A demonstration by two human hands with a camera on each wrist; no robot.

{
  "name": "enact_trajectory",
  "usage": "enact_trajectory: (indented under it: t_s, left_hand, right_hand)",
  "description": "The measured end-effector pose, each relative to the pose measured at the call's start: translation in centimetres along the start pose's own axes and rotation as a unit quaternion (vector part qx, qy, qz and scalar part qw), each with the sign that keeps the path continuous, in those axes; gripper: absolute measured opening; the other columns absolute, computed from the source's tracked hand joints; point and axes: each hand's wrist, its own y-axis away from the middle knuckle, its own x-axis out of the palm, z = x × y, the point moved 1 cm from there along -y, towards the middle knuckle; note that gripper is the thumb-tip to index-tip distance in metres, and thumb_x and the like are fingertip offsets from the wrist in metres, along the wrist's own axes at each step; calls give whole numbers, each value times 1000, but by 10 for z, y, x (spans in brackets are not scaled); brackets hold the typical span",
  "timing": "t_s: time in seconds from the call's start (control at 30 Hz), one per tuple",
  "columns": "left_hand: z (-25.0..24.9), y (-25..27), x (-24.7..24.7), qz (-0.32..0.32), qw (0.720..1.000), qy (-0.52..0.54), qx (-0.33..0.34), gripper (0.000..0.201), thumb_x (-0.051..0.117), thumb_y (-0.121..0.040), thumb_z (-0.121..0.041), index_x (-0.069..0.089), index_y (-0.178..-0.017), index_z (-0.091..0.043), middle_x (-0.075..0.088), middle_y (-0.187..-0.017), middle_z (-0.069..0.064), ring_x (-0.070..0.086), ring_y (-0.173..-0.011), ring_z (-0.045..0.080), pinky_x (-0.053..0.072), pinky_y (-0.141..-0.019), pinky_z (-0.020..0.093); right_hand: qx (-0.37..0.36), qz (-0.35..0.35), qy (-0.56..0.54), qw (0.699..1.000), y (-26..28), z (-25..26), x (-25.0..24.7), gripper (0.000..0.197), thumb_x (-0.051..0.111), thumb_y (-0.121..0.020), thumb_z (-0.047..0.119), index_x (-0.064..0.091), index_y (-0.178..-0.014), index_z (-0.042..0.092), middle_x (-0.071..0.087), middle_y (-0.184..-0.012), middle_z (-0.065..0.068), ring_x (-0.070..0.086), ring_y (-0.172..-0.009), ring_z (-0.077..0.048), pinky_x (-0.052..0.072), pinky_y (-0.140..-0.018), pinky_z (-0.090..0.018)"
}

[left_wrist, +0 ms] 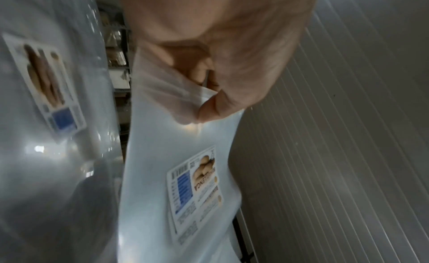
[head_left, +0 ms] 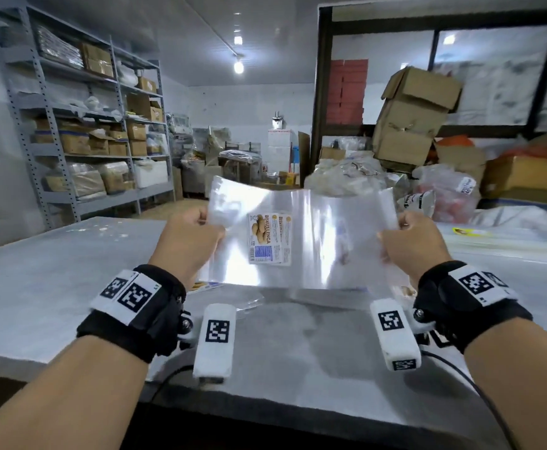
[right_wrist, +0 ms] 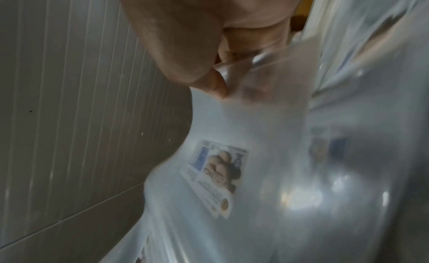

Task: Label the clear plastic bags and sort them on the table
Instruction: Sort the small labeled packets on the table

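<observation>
1. Two hands up off the table (head_left: 71, 287), both on the same clear plastic bag(s) (head_left: 314, 241). Looks like a thin stack of bags, can't tell how many.
2. Left hand (head_left: 189, 243) pinches the left edge, thumb on the near side, fingers curled behind. Left wrist cam shows the thumb (left_wrist: 216, 109) pressed into the plastic.
3. Right hand (head_left: 410, 241) does the same on the right edge, thumb tip (right_wrist: 209, 85) clamped on the film.
4. Bag is stretched flat btwn the two hands, held upright-ish above the table, not touching it.
5. Label (head_left: 269, 238) w/ biscuit pic + blue block sits closer to the left hand, turned sideways. Reads "BISKUT LENGA".
6. More flat plastic (head_left: 330, 295) lies on the table just under the hands.
7. Stack of flat bags (head_left: 499, 245) sits on the table out past the right hand.
</observation>
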Motion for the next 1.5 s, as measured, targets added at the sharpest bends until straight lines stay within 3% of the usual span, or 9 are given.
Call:
enact_trajectory:
  t_s: [0.3,0.4,0.57,0.9,1.03,1.13,1.33,1.43,1.5]
  left_hand:
    - [-10,-6,86,164,977,-130,-44,19,57,-87,0,61,-73,-13,55,-58,0,45,-49,15,30,-39,16]
    - [-7,-10,106,177,968,-169,-52,4,59,-89,-1,57,-87,-4,53,-77,6,45,-54,18,29,-36,15]
    - [3,-18,121,190,950,-242,-62,7,60,-86,-5,63,-89,-10,56,-80,11,45,-67,24,33,-57,27]
    - [-5,-14,128,190,921,-336,-51,29,65,-93,-35,60,-91,-6,54,-73,3,47,-60,18,34,-52,24]
    - [4,-20,125,212,930,-293,-59,71,69,-92,-40,42,-149,-9,57,-130,9,57,-111,27,47,-99,33]
    - [11,-23,121,242,943,-208,-92,91,74,-87,-44,24,-160,-22,38,-158,6,46,-136,29,39,-115,41]
    - [-1,-18,90,192,979,-33,-68,57,70,-95,-29,45,-144,-15,52,-139,6,54,-121,24,45,-110,42]
    - [-6,-17,58,147,984,64,-75,24,66,-96,-15,53,-117,-16,59,-123,5,58,-114,20,50,-101,33]
    - [-3,-18,35,118,983,102,-92,30,66,-97,-16,54,-125,-16,64,-124,9,63,-114,24,50,-105,36]
  right_hand:
    - [67,-49,85,993,-26,-60,-55,41,64,-84,10,62,-124,13,69,-117,-15,67,-107,-32,54,-95,-40]
    - [85,-45,99,990,-27,-74,-62,42,62,-85,9,61,-126,17,68,-118,-15,67,-107,-31,54,-96,-37]
    - [88,-46,95,991,-32,-85,-67,43,64,-88,14,57,-130,17,67,-121,-15,66,-108,-32,53,-94,-35]
    - [107,-5,89,990,-30,-84,-66,54,62,-94,18,45,-145,12,58,-132,-14,57,-116,-31,42,-89,-32]
    - [117,-6,87,989,-26,-83,-66,56,62,-94,20,43,-147,13,57,-126,-11,52,-101,-27,40,-85,-31]
    - [114,-14,75,990,-21,-80,-66,53,62,-94,19,45,-144,15,55,-108,-7,53,-97,-26,39,-83,-31]
    - [27,-28,86,996,-3,-44,-54,43,62,-94,18,52,-136,16,61,-123,-12,48,-90,-17,36,-84,-28]
    - [-48,-6,88,995,6,-16,-37,41,64,-92,20,55,-132,17,58,-134,-4,53,-105,-16,42,-91,-30]
    - [-67,35,75,994,11,2,-17,38,65,-90,19,58,-128,15,61,-129,-4,58,-110,-21,49,-97,-37]
